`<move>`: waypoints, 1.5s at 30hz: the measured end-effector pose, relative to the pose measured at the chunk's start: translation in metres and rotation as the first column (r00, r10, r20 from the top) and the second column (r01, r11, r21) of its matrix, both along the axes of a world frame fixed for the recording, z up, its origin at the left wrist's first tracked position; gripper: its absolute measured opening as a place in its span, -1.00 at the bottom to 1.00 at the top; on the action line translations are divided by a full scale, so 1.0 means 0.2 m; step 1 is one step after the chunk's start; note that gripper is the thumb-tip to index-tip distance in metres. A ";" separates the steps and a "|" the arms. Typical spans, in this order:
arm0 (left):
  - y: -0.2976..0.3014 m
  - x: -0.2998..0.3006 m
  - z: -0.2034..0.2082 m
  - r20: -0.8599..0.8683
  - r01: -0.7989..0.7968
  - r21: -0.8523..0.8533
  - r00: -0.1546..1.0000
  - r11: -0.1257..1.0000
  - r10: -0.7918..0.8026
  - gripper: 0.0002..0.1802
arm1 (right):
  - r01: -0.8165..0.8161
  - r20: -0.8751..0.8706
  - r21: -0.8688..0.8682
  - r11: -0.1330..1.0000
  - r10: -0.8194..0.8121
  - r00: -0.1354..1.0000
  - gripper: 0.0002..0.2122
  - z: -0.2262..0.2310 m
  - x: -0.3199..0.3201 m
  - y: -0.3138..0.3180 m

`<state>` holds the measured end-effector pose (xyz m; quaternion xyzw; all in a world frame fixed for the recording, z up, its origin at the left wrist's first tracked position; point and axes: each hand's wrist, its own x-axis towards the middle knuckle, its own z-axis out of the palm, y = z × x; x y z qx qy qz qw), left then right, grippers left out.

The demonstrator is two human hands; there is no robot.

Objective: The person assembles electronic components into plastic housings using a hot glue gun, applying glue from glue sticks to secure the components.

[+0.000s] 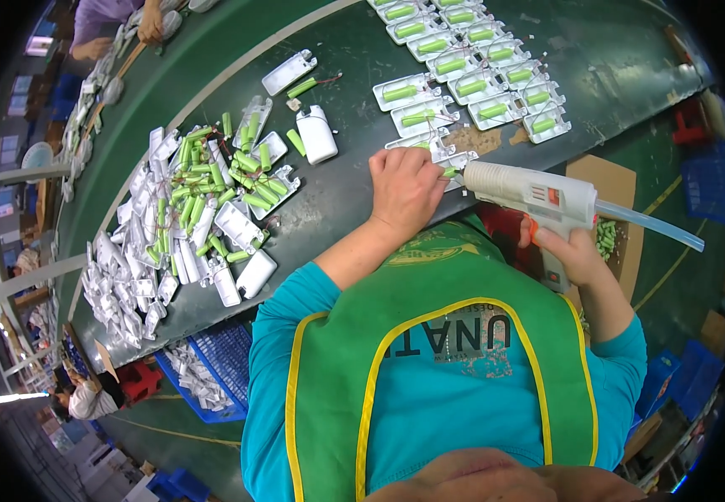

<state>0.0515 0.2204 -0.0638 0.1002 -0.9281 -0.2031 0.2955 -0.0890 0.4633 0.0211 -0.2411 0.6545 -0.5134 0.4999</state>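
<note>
My right hand (578, 253) grips a white hot glue gun (532, 189), a finger on its orange trigger. A long translucent glue stick (657, 225) sticks out of the gun's back end. The nozzle points left, close to a white plastic shell (461, 159) with a green battery cell (449, 172) in it, at the bench's near edge. My left hand (404, 191) is closed at that shell, its curled fingers partly covering it. Just beyond lie rows of open white shells (419, 119), each with a green cell and thin wires inside.
To the left, a large heap of white shells (120, 280) and green cells (199, 205) covers the dark bench (333, 197). A cardboard box (622, 180) with green pieces stands by my right arm. A blue crate (228, 351) is below the bench. Another person's hands (151, 23) show far left.
</note>
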 end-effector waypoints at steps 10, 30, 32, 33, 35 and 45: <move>-0.04 0.10 0.01 -0.087 -0.062 0.145 0.993 0.987 0.076 -0.60 | 0.075 0.065 -0.021 0.997 -0.073 0.995 -0.58 -0.02 0.01 0.05; -0.08 0.06 0.04 0.219 -0.119 0.056 0.970 0.991 0.104 -0.82 | 0.413 0.405 -0.232 0.881 -0.298 0.864 -0.54 -0.13 0.01 0.12; -0.08 0.05 0.05 0.320 -0.148 0.094 0.941 0.985 0.111 -0.80 | 0.422 0.410 -0.245 0.873 -0.301 0.861 -0.54 -0.14 0.02 0.13; -0.08 0.04 0.06 0.421 -0.185 0.128 0.900 0.974 0.115 -0.78 | 0.428 0.418 -0.255 0.867 -0.300 0.857 -0.54 -0.14 0.02 0.14; -0.09 0.04 0.13 0.519 -0.239 0.232 0.850 0.943 0.087 -0.77 | 0.440 0.415 -0.269 0.857 -0.309 0.856 -0.54 -0.15 0.02 0.15; -0.06 -0.04 0.11 0.594 -0.283 0.336 0.804 0.898 0.031 -0.82 | 0.496 0.451 -0.313 0.810 -0.333 0.828 -0.56 -0.20 0.02 0.19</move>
